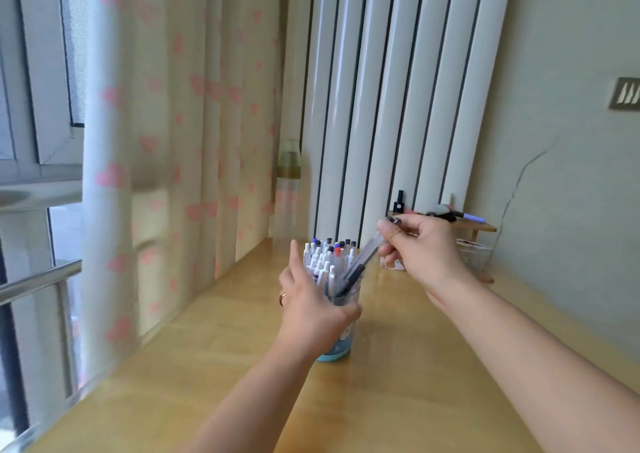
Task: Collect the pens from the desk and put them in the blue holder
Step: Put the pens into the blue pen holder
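While left hand point(311, 310) gripped blue holder point(334, 350), right hand point(424, 248) pinched pens point(360, 264) slanted in; crowding risked a jam or tip.

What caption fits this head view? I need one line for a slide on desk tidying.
Right hand slides a clear pen into the blue holder, steadied by the left hand.

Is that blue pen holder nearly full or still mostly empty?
Nearly full: white pens crowd the blue holder, leaving little room.

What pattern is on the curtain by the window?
Pink hearts on a cream curtain, clearest in the head view.
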